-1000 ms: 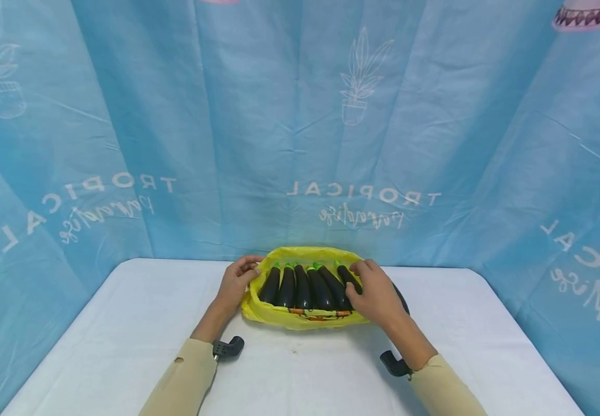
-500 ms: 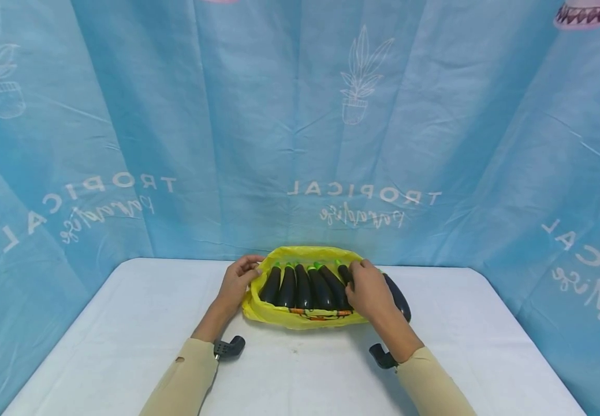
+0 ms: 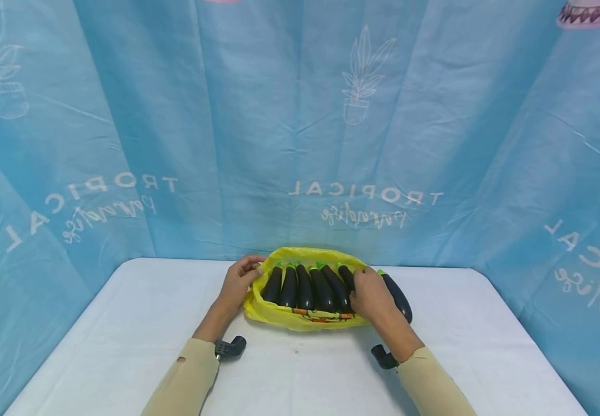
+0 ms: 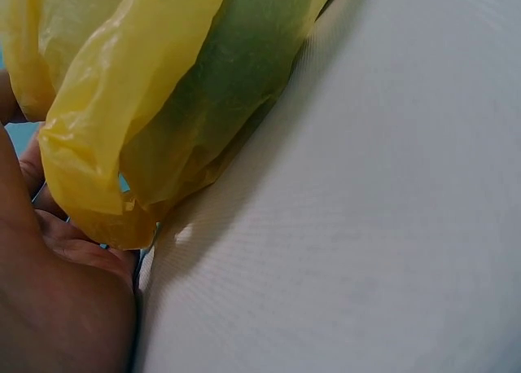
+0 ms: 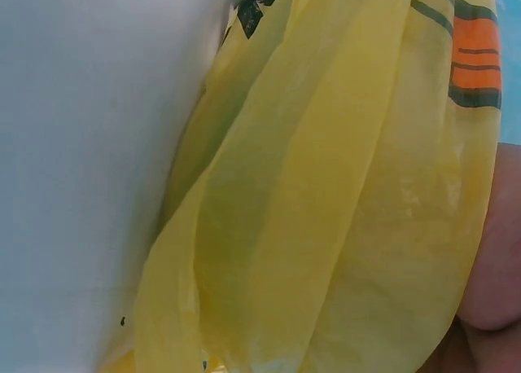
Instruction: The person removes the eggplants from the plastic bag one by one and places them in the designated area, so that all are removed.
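A yellow plastic bag (image 3: pixel 289 319) lies with its mouth open toward me, and several glossy dark eggplants (image 3: pixel 305 289) with green stems lie side by side in it. My left hand (image 3: pixel 236 283) pinches the bag's left rim; in the left wrist view a loop of yellow plastic (image 4: pixel 98 157) hangs over the palm. At the bag's right end, my right hand (image 3: pixel 375 293) curls over the lower part of the rightmost eggplant (image 3: pixel 346 277) inside. Its fingertips are hidden; in the right wrist view the bag wall (image 5: pixel 326 202) covers most of that hand.
One more eggplant (image 3: pixel 398 297) lies outside the bag, just right of my right hand. The table (image 3: pixel 300 370) has a white cloth. A blue printed curtain (image 3: pixel 258 144) stands close behind the bag and along both sides.
My right hand has shifted slightly from its place a second ago and turned, showing more of the eggplant outside the bag. My left hand stays at the bag's left rim.
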Available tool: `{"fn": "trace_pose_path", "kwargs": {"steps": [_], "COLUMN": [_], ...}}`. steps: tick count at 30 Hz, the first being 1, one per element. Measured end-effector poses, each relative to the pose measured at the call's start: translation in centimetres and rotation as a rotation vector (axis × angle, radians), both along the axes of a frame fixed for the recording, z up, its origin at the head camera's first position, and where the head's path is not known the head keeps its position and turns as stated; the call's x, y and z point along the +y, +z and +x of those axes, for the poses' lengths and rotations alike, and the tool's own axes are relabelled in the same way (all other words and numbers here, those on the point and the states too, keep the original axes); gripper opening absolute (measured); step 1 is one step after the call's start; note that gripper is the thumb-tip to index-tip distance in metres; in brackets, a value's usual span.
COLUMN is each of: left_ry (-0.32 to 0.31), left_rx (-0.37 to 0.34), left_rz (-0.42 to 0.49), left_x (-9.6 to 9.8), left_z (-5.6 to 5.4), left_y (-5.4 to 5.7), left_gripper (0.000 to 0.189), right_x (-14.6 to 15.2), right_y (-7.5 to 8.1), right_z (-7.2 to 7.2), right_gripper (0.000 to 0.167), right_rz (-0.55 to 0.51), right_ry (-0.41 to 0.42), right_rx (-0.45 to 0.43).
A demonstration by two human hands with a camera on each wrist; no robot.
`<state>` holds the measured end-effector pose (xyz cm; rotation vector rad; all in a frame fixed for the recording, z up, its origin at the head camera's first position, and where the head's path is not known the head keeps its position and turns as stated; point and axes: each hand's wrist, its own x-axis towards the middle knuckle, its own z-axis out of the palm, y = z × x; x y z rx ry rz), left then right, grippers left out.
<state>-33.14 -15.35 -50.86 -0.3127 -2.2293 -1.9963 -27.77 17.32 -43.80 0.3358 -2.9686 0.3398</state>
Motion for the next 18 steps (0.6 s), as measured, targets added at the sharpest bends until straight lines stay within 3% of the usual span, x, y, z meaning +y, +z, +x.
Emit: {"fn": "trace_pose_path", "kwargs": {"steps": [18], "left_ry": [-0.006], "left_rx": [0.016], "left_rz": [-0.011], "left_x": [-0.1], "left_z": [0.3], "left_y": [0.21], "left_gripper": [0.031], "right_x": [0.02], "right_y": [-0.77], "right_z": [-0.34], "right_gripper": [0.033], "right_rz": [-0.024], "right_ry": [-0.009], "right_rx": [-0.018]}}
